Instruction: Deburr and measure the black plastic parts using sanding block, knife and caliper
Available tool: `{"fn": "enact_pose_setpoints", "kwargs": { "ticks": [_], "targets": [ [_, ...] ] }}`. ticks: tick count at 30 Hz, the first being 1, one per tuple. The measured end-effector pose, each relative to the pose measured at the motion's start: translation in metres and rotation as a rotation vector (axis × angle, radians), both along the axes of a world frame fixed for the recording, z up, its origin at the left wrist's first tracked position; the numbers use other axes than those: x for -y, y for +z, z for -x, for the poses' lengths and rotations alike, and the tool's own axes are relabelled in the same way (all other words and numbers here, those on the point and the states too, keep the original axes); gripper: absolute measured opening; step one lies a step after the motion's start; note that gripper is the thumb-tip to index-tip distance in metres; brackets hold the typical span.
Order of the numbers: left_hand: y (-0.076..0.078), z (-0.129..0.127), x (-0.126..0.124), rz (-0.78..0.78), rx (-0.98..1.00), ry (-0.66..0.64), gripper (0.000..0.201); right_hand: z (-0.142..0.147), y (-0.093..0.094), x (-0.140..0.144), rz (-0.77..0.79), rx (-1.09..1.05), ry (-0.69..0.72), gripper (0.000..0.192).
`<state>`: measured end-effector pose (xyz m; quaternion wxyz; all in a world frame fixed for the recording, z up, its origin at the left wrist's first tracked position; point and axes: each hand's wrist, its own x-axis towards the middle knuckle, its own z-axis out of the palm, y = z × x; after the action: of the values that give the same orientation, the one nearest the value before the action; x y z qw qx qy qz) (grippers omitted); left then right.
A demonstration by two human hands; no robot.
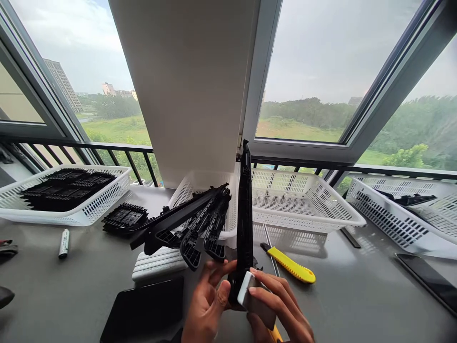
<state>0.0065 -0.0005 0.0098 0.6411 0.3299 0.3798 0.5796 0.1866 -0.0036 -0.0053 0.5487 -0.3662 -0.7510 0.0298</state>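
A grey table [357, 305] runs under the windows, with 3 white baskets along its far edge: the left basket [107, 200] holds flat black parts, the middle basket [307, 200] looks bare, the right basket [385, 214] holds a few dark pieces. A bundle of long black parts [193, 221] leans out of the middle basket toward the near left, over a white ribbed block [157, 264]. A yellow knife [293, 267] lies just right of centre, a marker [64, 243] far left, a dark tablet [143, 309] near

At near centre a long black strip [245, 214] stands upright. The left hand [207, 305] curls its fingers round the strip's lower end; the right hand [278, 305] grasps a small grey block [255, 297] pressed against that same end. The strip looks light, stiff moulded plastic, narrow with ribbed edges, likely to flex or snap if levered from the tip; holding it low by the thicker base seems safest
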Motion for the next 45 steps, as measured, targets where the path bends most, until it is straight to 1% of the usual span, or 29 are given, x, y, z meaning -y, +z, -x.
{"fn": "enact_pose_setpoints", "kwargs": {
  "ticks": [2,4,6,9,11,14,16,18,20,23,27,32,35,38,40,42,45],
  "targets": [
    [-0.010,0.004,-0.005,0.031,0.062,-0.078,0.058,-0.001,-0.002,0.000,0.038,0.022,-0.013,0.037],
    [-0.018,0.010,-0.009,0.028,0.099,-0.172,0.062,-0.003,-0.001,-0.002,0.037,0.071,0.000,0.036],
    [-0.021,0.015,-0.013,0.001,0.084,-0.241,0.062,-0.004,0.002,-0.004,-0.017,0.107,0.024,0.033],
    [-0.021,0.019,-0.016,-0.035,-0.002,-0.282,0.060,-0.001,0.003,-0.006,-0.093,0.124,0.048,0.028],
    [-0.020,0.020,-0.016,-0.039,-0.029,-0.291,0.056,0.001,0.001,-0.006,-0.102,0.106,0.038,0.025],
    [-0.023,0.021,-0.016,-0.060,-0.027,-0.317,0.053,0.003,0.001,-0.003,-0.071,0.118,0.030,0.027],
    [-0.025,0.022,-0.016,-0.076,-0.054,-0.317,0.056,0.003,0.001,-0.001,-0.045,0.164,0.048,0.030],
    [-0.024,0.022,-0.018,-0.103,-0.093,-0.327,0.060,0.003,0.000,-0.001,-0.049,0.155,0.042,0.031],
    [-0.021,0.021,-0.020,-0.149,-0.093,-0.366,0.060,0.004,-0.002,0.001,-0.019,0.108,0.009,0.031],
    [-0.013,0.018,-0.022,-0.188,-0.066,-0.410,0.055,0.004,-0.005,0.005,0.082,0.058,-0.024,0.033],
    [-0.002,0.015,-0.019,-0.126,-0.112,-0.399,0.058,-0.001,0.001,0.010,0.170,0.038,-0.025,0.034],
    [0.005,0.012,-0.013,-0.112,-0.274,-0.399,0.062,-0.007,0.015,0.010,0.236,0.053,0.004,0.036],
    [0.001,0.010,-0.011,-0.084,-0.311,-0.393,0.071,-0.007,0.012,0.011,0.248,0.078,0.026,0.039],
    [-0.010,0.010,-0.009,-0.058,-0.340,-0.331,0.074,-0.004,0.003,0.013,0.233,0.100,0.061,0.041],
    [-0.016,0.010,-0.009,-0.061,-0.352,-0.275,0.070,-0.002,-0.001,0.014,0.234,0.116,0.075,0.042],
    [-0.019,0.010,-0.008,-0.076,-0.338,-0.257,0.065,-0.001,0.002,0.014,0.239,0.116,0.071,0.041],
    [-0.013,0.010,-0.006,-0.101,-0.312,-0.229,0.055,0.000,0.013,0.014,0.225,0.070,0.055,0.038]
  ]
}}
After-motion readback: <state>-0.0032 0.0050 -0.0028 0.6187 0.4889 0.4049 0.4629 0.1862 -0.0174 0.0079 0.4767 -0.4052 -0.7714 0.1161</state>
